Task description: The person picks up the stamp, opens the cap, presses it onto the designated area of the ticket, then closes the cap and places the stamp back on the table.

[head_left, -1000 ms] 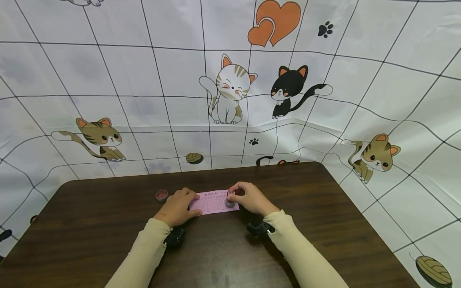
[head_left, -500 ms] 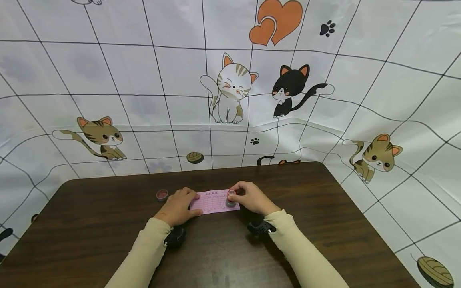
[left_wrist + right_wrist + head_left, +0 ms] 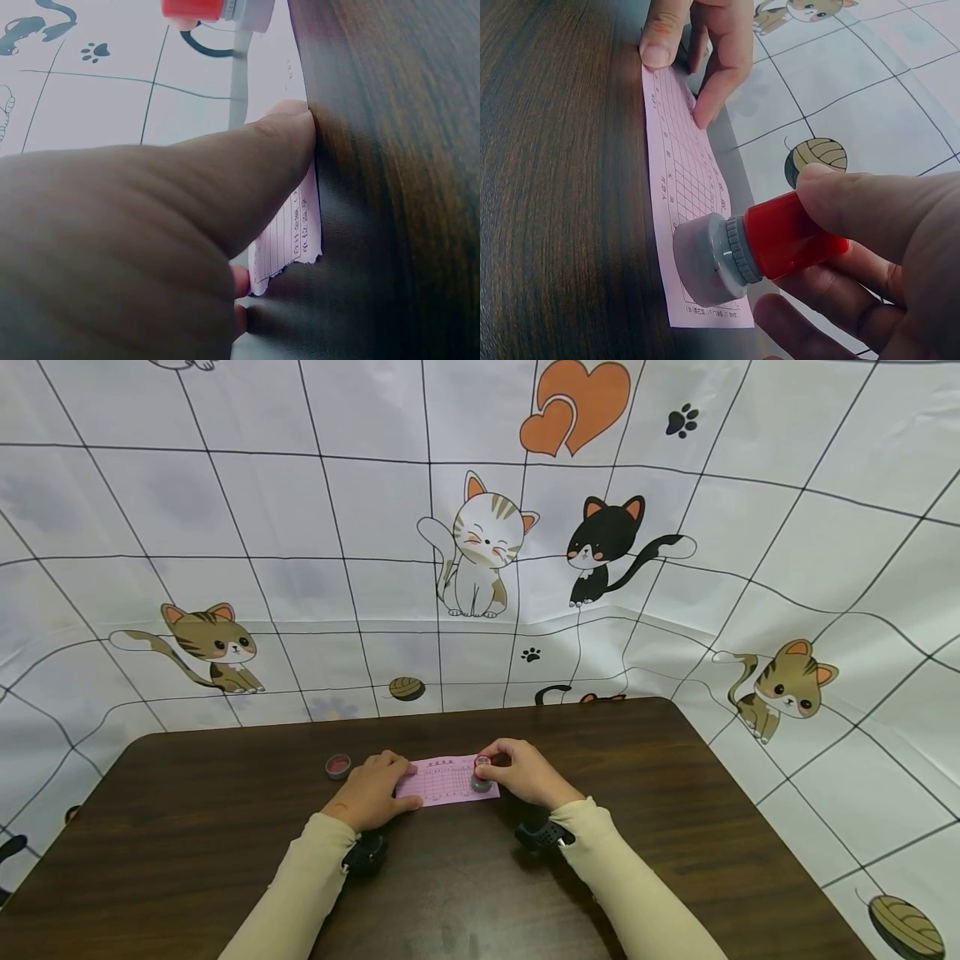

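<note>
A pink printed form slip [image 3: 442,781] lies flat on the dark wooden table, with a ruled grid on it. My left hand [image 3: 367,792] rests on its left end, the thumb [image 3: 262,161] along the near edge and the fingers at the far edge. In my right hand [image 3: 527,772] is a stamp [image 3: 780,236] with a red handle and a round grey base, pinched by the handle between thumb and fingers. The base stands at the right end of the slip, over the printing. Its underside is hidden.
Just left of my left hand sits a small round grey cap [image 3: 338,767], reddish inside. The brown tabletop [image 3: 225,810] has rounded far corners. Behind it hangs a white grid curtain [image 3: 375,510] printed with cartoon cats. Dark bands circle both wrists.
</note>
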{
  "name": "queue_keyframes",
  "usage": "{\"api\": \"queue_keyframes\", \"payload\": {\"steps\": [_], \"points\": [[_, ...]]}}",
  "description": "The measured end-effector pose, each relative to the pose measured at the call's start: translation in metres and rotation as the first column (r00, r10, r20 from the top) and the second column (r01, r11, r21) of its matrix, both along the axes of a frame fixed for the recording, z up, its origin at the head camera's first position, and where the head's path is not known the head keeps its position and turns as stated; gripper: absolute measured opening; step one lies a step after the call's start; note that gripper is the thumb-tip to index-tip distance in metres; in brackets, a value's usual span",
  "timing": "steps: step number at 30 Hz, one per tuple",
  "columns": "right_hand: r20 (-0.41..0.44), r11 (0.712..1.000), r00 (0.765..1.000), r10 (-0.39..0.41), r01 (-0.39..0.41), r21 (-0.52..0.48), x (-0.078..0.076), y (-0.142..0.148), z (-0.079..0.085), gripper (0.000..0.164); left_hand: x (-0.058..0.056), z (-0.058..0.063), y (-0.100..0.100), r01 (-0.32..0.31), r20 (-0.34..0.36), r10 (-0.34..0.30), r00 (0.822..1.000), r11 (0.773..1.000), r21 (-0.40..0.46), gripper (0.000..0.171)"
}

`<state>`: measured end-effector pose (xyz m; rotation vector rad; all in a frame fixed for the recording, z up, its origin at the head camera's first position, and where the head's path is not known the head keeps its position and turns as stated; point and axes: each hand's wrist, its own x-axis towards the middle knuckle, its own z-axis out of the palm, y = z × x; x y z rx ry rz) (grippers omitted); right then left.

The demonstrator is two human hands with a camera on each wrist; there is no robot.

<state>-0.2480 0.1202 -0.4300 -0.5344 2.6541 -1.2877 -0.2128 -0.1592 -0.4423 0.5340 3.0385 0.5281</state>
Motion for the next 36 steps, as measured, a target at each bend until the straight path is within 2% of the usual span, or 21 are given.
{"api": "queue_keyframes", "payload": {"steps": [12, 20, 25, 36], "points": [[-0.001, 1.000, 1.000, 0.012, -0.012, 0.007, -0.0006, -0.0003, 0.0004, 0.016, 0.0001, 0.0006, -0.0002, -0.003, 0.004, 0.003, 1.000, 1.000, 0.020, 0.057], [-0.001, 1.000, 1.000, 0.017, -0.017, 0.009, 0.0006, -0.0002, 0.0001, 0.015, 0.0002, 0.0001, 0.0002, -0.003, 0.007, 0.003, 1.000, 1.000, 0.002, 0.066], [0.009, 0.999, 0.999, 0.042, -0.042, -0.005, 0.0013, 0.0009, 0.0013, 0.013, 0.0008, -0.0004, 0.0003, -0.004, 0.018, 0.004, 1.000, 1.000, -0.004, 0.064], [0.002, 0.999, 0.999, 0.044, -0.044, -0.011, 0.0002, 0.0012, 0.0001, 0.013, 0.0011, -0.0005, 0.0005, -0.011, 0.034, 0.011, 0.999, 1.000, 0.007, 0.064]]}}
